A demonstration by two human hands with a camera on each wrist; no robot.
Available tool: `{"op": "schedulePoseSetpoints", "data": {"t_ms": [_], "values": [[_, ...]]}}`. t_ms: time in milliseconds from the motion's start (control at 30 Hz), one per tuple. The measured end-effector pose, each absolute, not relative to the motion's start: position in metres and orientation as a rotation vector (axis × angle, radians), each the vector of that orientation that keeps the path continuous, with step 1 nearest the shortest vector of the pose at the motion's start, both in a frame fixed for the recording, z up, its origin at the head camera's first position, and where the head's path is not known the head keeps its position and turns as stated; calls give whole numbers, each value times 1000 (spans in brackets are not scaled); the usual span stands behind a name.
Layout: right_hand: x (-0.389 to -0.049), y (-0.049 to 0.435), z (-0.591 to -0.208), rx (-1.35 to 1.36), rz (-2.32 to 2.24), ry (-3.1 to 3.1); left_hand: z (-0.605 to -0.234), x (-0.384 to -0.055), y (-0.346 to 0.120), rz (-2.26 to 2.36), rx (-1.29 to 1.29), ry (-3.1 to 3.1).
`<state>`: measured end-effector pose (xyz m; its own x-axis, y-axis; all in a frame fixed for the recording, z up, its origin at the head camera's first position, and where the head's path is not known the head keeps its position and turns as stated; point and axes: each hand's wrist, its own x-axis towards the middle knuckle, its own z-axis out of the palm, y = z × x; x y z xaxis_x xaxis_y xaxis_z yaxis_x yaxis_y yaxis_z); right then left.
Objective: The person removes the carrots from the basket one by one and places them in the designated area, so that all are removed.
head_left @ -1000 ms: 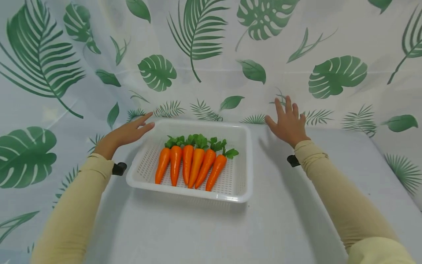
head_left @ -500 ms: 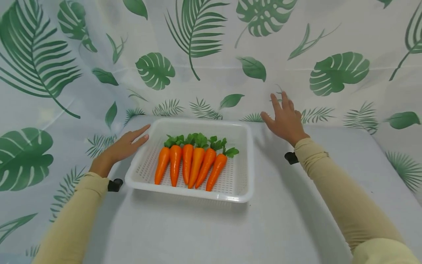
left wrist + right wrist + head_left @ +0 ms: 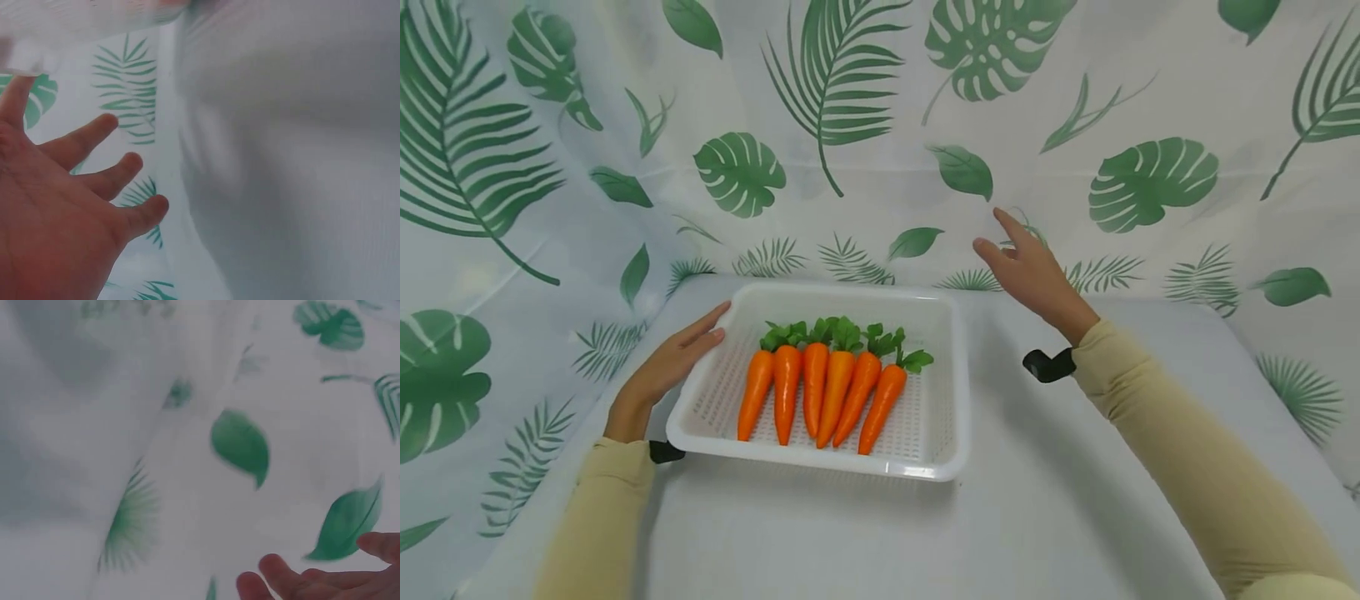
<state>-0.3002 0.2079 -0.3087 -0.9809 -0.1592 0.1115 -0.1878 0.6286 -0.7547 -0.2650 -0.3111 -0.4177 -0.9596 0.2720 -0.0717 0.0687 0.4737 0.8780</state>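
Observation:
A white plastic basket (image 3: 960, 383) with perforated walls stands on the table, bearing a row of several orange carrots (image 3: 835, 400) with green leafy tops. At its left rim is my left hand (image 3: 662, 367), fingers extended and fingertips right at the edge. The left wrist view has that hand (image 3: 62, 200) palm-side with fingers spread, below the basket's edge (image 3: 94, 19). Beyond the basket's back right corner, my right hand (image 3: 1036, 279) hovers in the air with loosely extended fingers and nothing in it. Only its fingers and part of the hand (image 3: 331, 581) enter the right wrist view.
A white cloth covers the table (image 3: 820, 533). A leaf-printed curtain (image 3: 865, 192) hangs along the back and the left side. Black wrist cameras (image 3: 1048, 367) stick out inward from both sleeves.
My left hand has come down and closer to the basket's left rim. The right hand has shifted left and turned more sideways. The basket and carrots keep their arrangement; the view has shifted slightly.

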Motion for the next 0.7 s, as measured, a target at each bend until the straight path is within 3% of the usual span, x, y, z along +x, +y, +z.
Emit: {"op": "schedulePoseSetpoints", "data": {"t_ms": [500,700], "values": [[-266,154,-298,361,1994,-2737,-425,-259,-308,1627,262,2471],[-260,141,-303,233,2258,-2705,-429,-259,-305,1666,255,2433]]}}
